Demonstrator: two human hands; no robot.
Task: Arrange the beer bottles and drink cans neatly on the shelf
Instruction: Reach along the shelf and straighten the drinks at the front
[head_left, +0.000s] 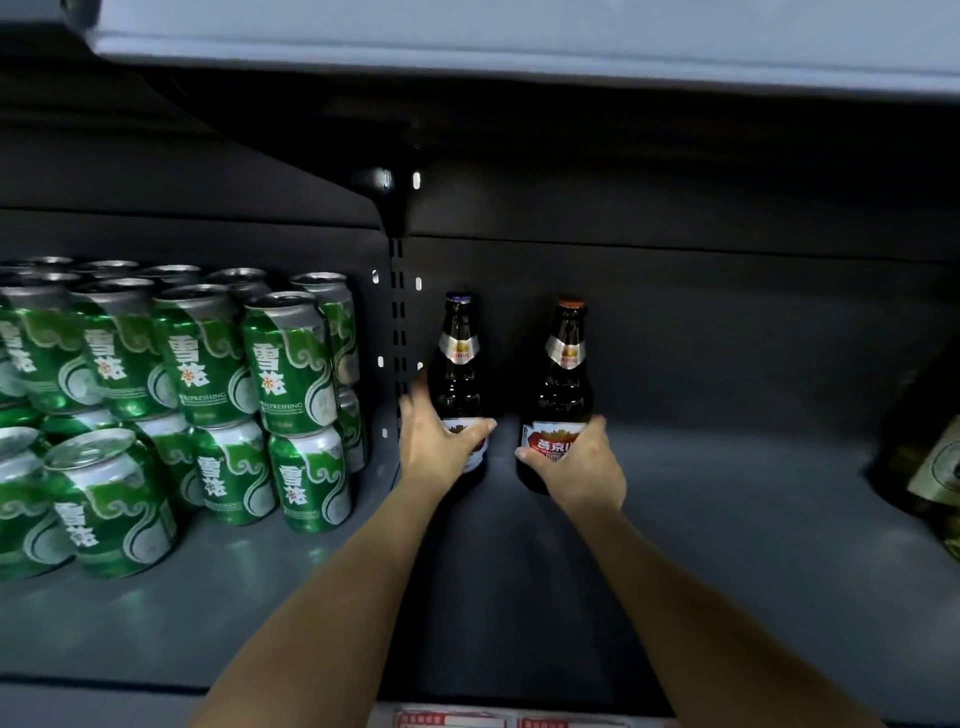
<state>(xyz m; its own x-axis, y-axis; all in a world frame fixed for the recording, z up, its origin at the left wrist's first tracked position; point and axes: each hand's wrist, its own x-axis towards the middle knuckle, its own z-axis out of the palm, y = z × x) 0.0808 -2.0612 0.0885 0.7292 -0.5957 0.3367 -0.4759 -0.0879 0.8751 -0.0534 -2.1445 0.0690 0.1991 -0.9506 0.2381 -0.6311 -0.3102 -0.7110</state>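
Two dark beer bottles stand upright near the back of the grey shelf. The left bottle has a purple cap, and my left hand grips its lower body over the label. The right bottle has an orange cap and a red label; my right hand grips its base. A small gap separates the two bottles. On the left side of the shelf, green drink cans are stacked in two layers, several per row.
A slotted upright post at the back wall divides the can section from the bottle section. Dark bottles with a gold-green label sit at the far right edge. An upper shelf overhangs. Price tags line the front edge.
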